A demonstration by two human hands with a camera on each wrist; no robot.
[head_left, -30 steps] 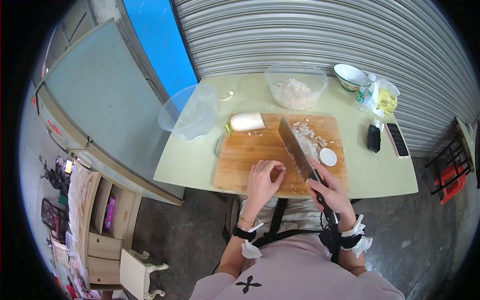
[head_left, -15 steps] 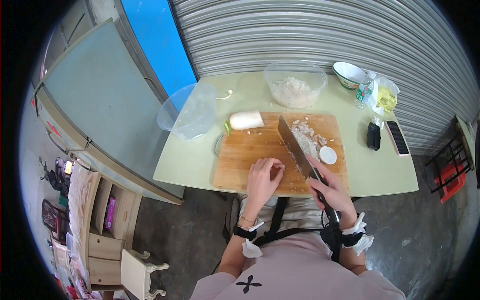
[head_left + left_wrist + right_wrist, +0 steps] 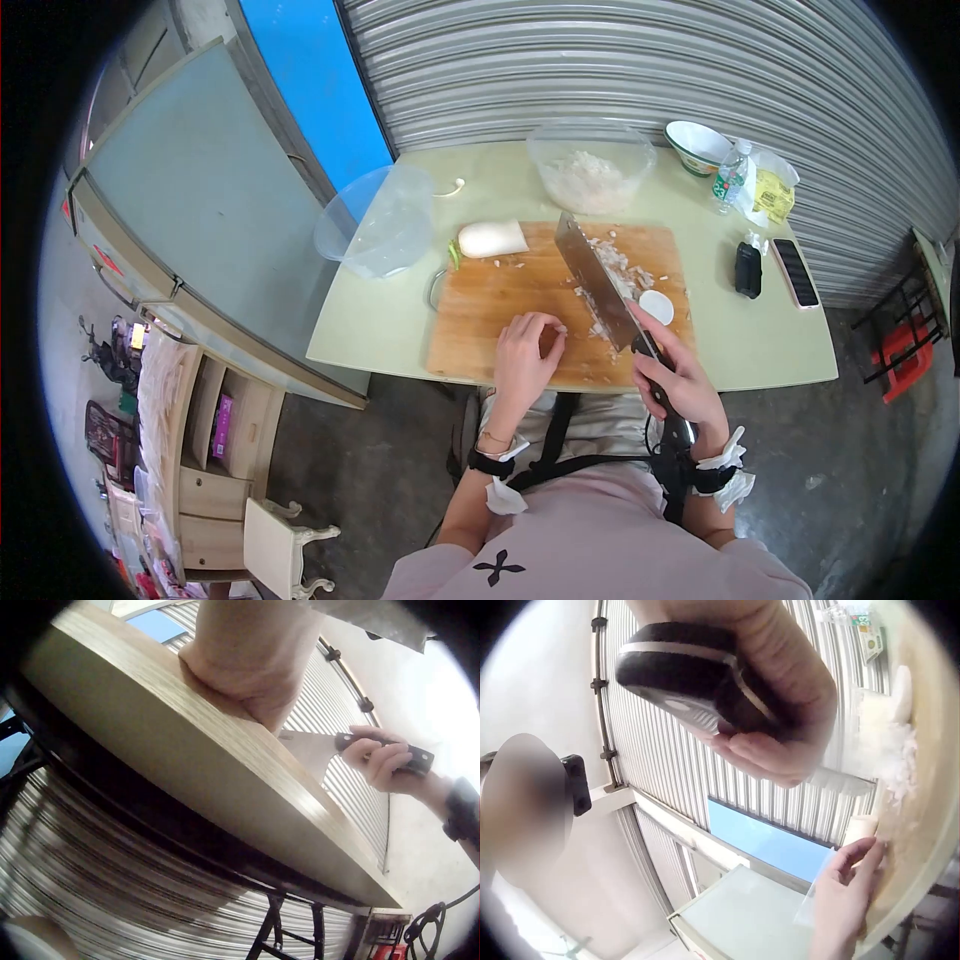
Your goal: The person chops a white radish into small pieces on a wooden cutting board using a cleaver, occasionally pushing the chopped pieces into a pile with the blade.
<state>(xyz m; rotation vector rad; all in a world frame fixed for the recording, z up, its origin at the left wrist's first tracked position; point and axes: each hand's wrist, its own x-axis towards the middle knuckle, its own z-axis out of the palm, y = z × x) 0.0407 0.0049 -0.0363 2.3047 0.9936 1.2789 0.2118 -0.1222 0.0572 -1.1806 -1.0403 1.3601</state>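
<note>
My right hand [image 3: 684,378] grips the black handle of a cleaver [image 3: 598,282], its blade slanting up and left over the wooden cutting board [image 3: 490,335]. At the board's front, my left hand [image 3: 523,365] has its fingers curled, thumb and forefinger pinching a tiny pale piece of radish. Chopped white radish [image 3: 627,270] lies to the right of the blade, with a round white disc [image 3: 655,308] beside it. A cut length of white radish [image 3: 492,239] with a green stem rests at the board's back left. In the left wrist view the table edge hides the board's top.
Behind the board stands a clear bowl [image 3: 590,180] of chopped radish; another clear bowl [image 3: 375,235] is at the left. A patterned bowl [image 3: 697,147], a bottle [image 3: 732,178], a yellow packet [image 3: 772,200], a black case [image 3: 748,270] and a phone [image 3: 794,272] occupy the right side.
My right hand has moved slightly right and back towards the body, lifting the cleaver and turning its blade face more to view. The left hand has hardly moved.
</note>
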